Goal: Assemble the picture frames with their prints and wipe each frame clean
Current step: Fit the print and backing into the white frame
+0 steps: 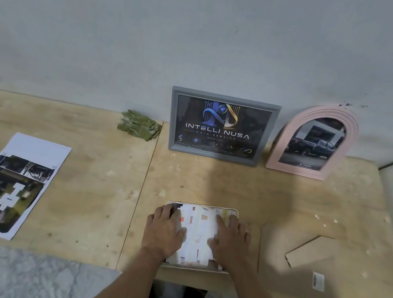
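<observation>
On the near edge of the plywood desk (210, 185) lies a small frame (197, 237) with a pale rim, lying flat, and a print with white and orange patches is inside it. This frame I take as the landmark. Both hands lie on it. The left hand (164, 232) rests flat on its left part with straight, spread fingers, and the right hand (230, 243) rests flat on its right part in the same way; neither hand is curled around anything. The picture is blurred here, so I cannot tell if the print sits fully in the frame.

Behind the frame, against the wall (209, 34), a grey frame (221, 127) stands upright with a dark print that reads "INTELLI NUSA". Behind and to the right, a pink arched frame (314, 142) also leans on the wall, with a print of a dark truck inside. Behind and to the left, just beside the grey frame, lies a crumpled green cloth (139, 125).

Far to the left of the frame a loose paper print (8, 185) lies flat on the desk, dark picture below and white margin above. To the right, just beside the frame, lies a brown backing board (300, 270) with its stand flap raised and a small white label near its lower right corner.
</observation>
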